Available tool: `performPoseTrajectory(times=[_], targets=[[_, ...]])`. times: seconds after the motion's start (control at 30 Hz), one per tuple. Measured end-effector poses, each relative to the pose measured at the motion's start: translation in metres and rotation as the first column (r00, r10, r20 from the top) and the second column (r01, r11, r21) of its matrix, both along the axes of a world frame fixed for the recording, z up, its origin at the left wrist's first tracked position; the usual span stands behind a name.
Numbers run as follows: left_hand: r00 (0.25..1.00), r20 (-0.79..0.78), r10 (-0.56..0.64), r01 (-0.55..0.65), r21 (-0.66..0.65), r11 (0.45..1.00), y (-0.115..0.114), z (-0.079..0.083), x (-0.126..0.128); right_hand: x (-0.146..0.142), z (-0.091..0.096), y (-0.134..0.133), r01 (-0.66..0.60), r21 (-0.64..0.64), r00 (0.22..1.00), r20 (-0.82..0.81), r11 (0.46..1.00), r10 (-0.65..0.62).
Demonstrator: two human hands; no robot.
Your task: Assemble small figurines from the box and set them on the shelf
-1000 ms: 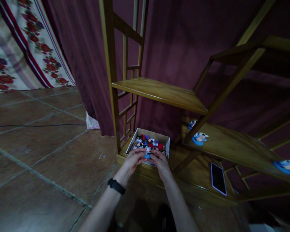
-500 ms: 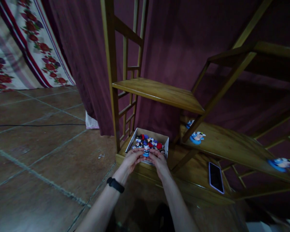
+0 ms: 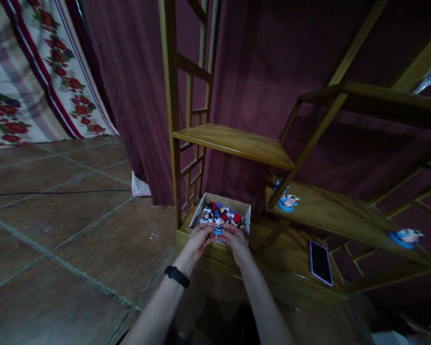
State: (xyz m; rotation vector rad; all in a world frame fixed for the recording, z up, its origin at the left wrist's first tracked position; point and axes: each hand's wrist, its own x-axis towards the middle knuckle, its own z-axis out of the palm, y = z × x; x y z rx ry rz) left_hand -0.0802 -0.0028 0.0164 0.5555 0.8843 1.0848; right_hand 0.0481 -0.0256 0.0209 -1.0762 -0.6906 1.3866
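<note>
A small figurine (image 3: 219, 226) with a blue base stands upright between my two hands, just above the near side of an open cardboard box (image 3: 248, 216). My left hand (image 3: 202, 236), with a black band on its wrist, is closed on the figurine's left side. From the right, the fingers of my right hand (image 3: 234, 238) pinch the same figurine. Inside the box lies a jumble of small figurines (image 3: 222, 211) in red, white, black and purple. My hands hide part of the box's front.
The box sits on the bottom board of a wooden shelf unit (image 3: 233, 141). A phone (image 3: 321, 262) lies to its right. Blue-based figurines stand on the right shelf, one near its left end (image 3: 288, 202) and one farther right (image 3: 406, 237). A dark red curtain (image 3: 251, 72) hangs behind.
The view has shifted slightly, so the shelf's upper right part shows differently. Both hands still hold the figurine over the box, almost unmoved.
</note>
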Motion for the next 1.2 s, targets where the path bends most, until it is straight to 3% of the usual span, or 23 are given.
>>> performPoseTrajectory(times=[0.23, 0.4, 0.57, 0.73, 0.93, 1.2], targets=[[0.999, -0.021, 0.040, -0.040, -0.039, 0.998, -0.021, 0.009, -0.002, -0.001, 0.010, -0.017, -0.084, -0.044, 0.996, 0.015, 0.996, 0.084], [0.998, -0.020, -0.054, 0.054, 0.002, 0.999, -0.048, 0.019, -0.002, 0.010, 0.013, -0.063, -0.131, -0.002, 0.990, -0.050, 0.991, 0.130], [0.992, -0.038, -0.118, 0.117, -0.021, 0.993, -0.095, -0.001, 0.000, 0.012, -0.005, -0.117, -0.109, -0.027, 0.992, -0.061, 0.994, 0.107], [0.994, -0.017, -0.106, 0.104, -0.072, 0.992, -0.137, -0.017, -0.002, 0.011, -0.017, -0.150, -0.132, -0.069, 0.991, 0.001, 0.989, 0.133], [0.999, 0.013, -0.045, 0.046, -0.070, 0.996, -0.163, -0.016, -0.005, 0.005, -0.026, -0.161, -0.118, -0.039, 0.991, 0.057, 0.992, 0.120], [0.994, -0.074, 0.082, -0.082, 0.005, 0.997, -0.174, -0.010, 0.003, -0.009, -0.030, -0.158, -0.029, -0.060, 0.999, 0.028, 0.998, 0.030]])
